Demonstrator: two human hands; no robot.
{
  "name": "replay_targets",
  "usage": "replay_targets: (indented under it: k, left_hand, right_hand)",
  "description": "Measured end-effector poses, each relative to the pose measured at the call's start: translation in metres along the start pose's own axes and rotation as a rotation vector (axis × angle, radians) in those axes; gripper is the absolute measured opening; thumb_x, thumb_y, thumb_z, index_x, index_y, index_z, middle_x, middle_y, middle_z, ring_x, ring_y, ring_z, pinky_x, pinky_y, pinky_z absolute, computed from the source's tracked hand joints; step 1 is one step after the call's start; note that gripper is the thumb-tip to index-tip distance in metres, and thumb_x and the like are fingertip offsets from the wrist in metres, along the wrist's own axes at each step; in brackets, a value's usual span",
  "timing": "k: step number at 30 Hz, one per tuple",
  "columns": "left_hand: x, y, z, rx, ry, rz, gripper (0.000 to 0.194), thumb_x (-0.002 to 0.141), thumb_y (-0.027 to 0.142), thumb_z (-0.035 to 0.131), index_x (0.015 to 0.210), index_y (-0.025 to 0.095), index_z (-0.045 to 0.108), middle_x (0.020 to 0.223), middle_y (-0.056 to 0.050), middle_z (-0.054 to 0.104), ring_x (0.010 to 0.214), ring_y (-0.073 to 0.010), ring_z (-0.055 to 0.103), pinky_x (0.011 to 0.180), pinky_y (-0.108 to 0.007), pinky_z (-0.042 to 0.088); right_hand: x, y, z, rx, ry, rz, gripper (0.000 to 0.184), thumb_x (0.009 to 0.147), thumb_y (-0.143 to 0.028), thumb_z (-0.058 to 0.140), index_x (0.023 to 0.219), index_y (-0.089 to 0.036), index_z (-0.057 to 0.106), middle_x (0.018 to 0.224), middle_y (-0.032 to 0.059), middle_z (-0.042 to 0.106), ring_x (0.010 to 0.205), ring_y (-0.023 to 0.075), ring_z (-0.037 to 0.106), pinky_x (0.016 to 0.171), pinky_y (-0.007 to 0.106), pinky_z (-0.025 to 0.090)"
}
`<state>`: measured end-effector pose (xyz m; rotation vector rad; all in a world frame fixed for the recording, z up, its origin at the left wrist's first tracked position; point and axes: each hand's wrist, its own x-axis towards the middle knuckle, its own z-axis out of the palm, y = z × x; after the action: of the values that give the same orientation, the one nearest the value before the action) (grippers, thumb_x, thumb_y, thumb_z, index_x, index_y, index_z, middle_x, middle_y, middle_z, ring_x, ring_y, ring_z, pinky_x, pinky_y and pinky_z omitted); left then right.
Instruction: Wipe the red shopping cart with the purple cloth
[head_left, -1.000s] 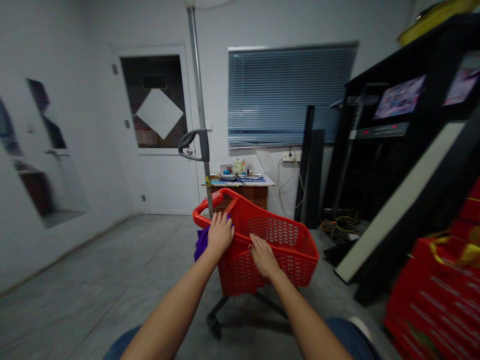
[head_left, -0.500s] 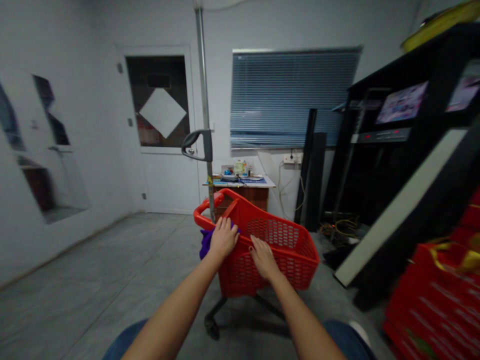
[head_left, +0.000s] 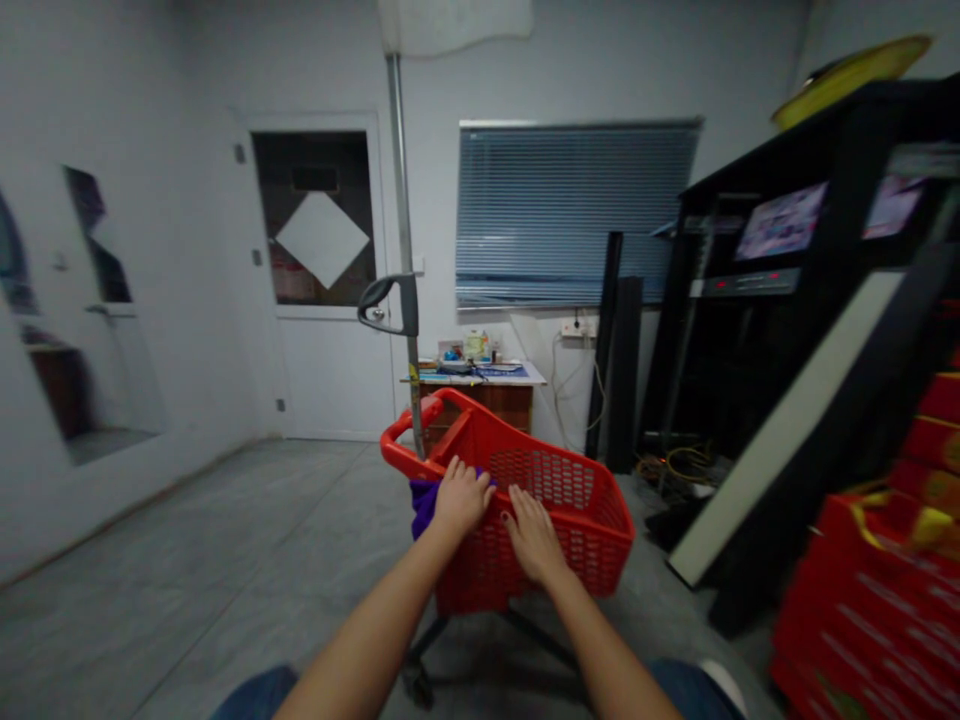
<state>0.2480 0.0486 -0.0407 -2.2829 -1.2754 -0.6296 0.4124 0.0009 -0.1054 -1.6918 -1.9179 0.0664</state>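
Observation:
In front of me stands a small red shopping cart (head_left: 577, 515) with perforated plastic sides. A purple cloth (head_left: 424, 505) is under my left hand (head_left: 461, 500), which presses it over the cart's near rim with curled fingers. To the right, my right hand (head_left: 534, 535) lies on the same rim, its fingers stretched out and holding nothing. Behind my left hand is the cart's red handle (head_left: 401, 450). A metal pole (head_left: 405, 220) with a grey loop handle (head_left: 391, 303) rises from beside the cart's handle end.
A low cabinet (head_left: 517, 410) with small items on top stands against the back wall beneath a blinded window (head_left: 577, 215). On the right are a black rack (head_left: 667, 350), a leaning pale board (head_left: 787, 430) and red bags (head_left: 862, 600). A white door (head_left: 330, 380) is at the back left.
My left hand has slid right along the rim with the purple cloth, closer to my right hand. My right hand stays on the rim. The view has tilted slightly up.

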Motion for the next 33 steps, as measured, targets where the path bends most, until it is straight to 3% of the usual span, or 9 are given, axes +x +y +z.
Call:
replay_targets:
  k: [6, 8, 14, 16, 21, 25, 29, 33]
  left_hand:
    - [-0.005, -0.037, -0.017, 0.092, 0.076, -0.131, 0.028, 0.097, 0.034, 0.048, 0.104, 0.018, 0.07, 0.111, -0.015, 0.07, 0.12, -0.0295, 0.057, 0.114, -0.049, 0.031]
    - [-0.006, -0.032, -0.014, 0.077, 0.058, -0.142, 0.029, 0.097, 0.034, 0.047, 0.105, 0.018, 0.069, 0.109, -0.015, 0.07, 0.117, -0.0288, 0.059, 0.114, -0.048, 0.033]
    - [-0.001, 0.015, 0.005, -0.012, -0.075, -0.092, 0.032, 0.098, 0.037, 0.047, 0.106, 0.017, 0.07, 0.103, -0.013, 0.072, 0.11, -0.0259, 0.063, 0.114, -0.048, 0.033]
    - [0.0, 0.017, 0.007, -0.021, -0.088, -0.037, 0.032, 0.098, 0.039, 0.048, 0.11, 0.019, 0.069, 0.107, -0.012, 0.072, 0.112, -0.0258, 0.063, 0.116, -0.048, 0.032]
    - [-0.009, -0.021, -0.002, 0.032, 0.023, -0.064, 0.035, 0.097, 0.04, 0.049, 0.122, 0.022, 0.067, 0.138, -0.011, 0.061, 0.137, -0.0311, 0.047, 0.12, -0.051, 0.025]
    - [-0.017, -0.04, -0.008, 0.041, 0.059, -0.144, 0.043, 0.099, 0.043, 0.044, 0.135, 0.025, 0.06, 0.144, -0.011, 0.057, 0.14, -0.0323, 0.043, 0.12, -0.053, 0.025]
    - [-0.018, -0.018, 0.005, -0.002, 0.062, -0.196, 0.045, 0.099, 0.042, 0.042, 0.136, 0.022, 0.06, 0.146, -0.014, 0.055, 0.14, -0.0338, 0.044, 0.119, -0.054, 0.026]
    - [-0.016, 0.018, 0.024, -0.034, 0.031, -0.129, 0.044, 0.098, 0.043, 0.044, 0.133, 0.022, 0.061, 0.142, -0.013, 0.058, 0.137, -0.0335, 0.047, 0.117, -0.053, 0.031]
  right_hand:
    - [0.0, -0.009, 0.002, -0.014, -0.003, 0.014, 0.067, 0.101, -0.051, 0.029, 0.154, -0.01, 0.033, 0.159, 0.012, 0.033, 0.149, 0.0254, 0.027, 0.123, 0.047, 0.018]
    - [0.0, -0.013, 0.005, -0.02, -0.002, 0.03, 0.067, 0.101, -0.051, 0.03, 0.154, -0.011, 0.032, 0.159, 0.0121, 0.033, 0.149, 0.0261, 0.027, 0.123, 0.048, 0.017]
    - [0.0, -0.019, 0.004, -0.04, -0.058, 0.037, 0.066, 0.102, -0.05, 0.024, 0.156, -0.013, 0.03, 0.161, 0.0103, 0.03, 0.15, 0.0228, 0.024, 0.123, 0.044, 0.018]
    - [0.0, -0.019, 0.001, -0.053, -0.076, 0.036, 0.066, 0.102, -0.049, 0.022, 0.156, -0.012, 0.029, 0.161, 0.0099, 0.03, 0.15, 0.0218, 0.023, 0.123, 0.043, 0.018]
    - [0.001, -0.017, -0.007, -0.054, -0.13, 0.039, 0.064, 0.103, -0.046, 0.018, 0.157, -0.012, 0.025, 0.163, 0.0063, 0.025, 0.151, 0.0186, 0.021, 0.124, 0.038, 0.014]
    - [-0.004, -0.01, -0.01, -0.058, -0.148, 0.028, 0.064, 0.103, -0.047, 0.017, 0.157, -0.014, 0.024, 0.164, 0.0039, 0.022, 0.152, 0.019, 0.017, 0.124, 0.039, 0.014]
    - [-0.014, -0.002, -0.007, -0.12, -0.083, 0.046, 0.061, 0.102, -0.045, 0.021, 0.157, -0.018, 0.027, 0.164, 0.0025, 0.022, 0.152, 0.0217, 0.016, 0.124, 0.044, 0.014]
    - [-0.015, 0.001, -0.003, -0.13, -0.045, 0.061, 0.059, 0.103, -0.043, 0.02, 0.156, -0.018, 0.03, 0.162, 0.0034, 0.028, 0.151, 0.0209, 0.021, 0.124, 0.045, 0.017]
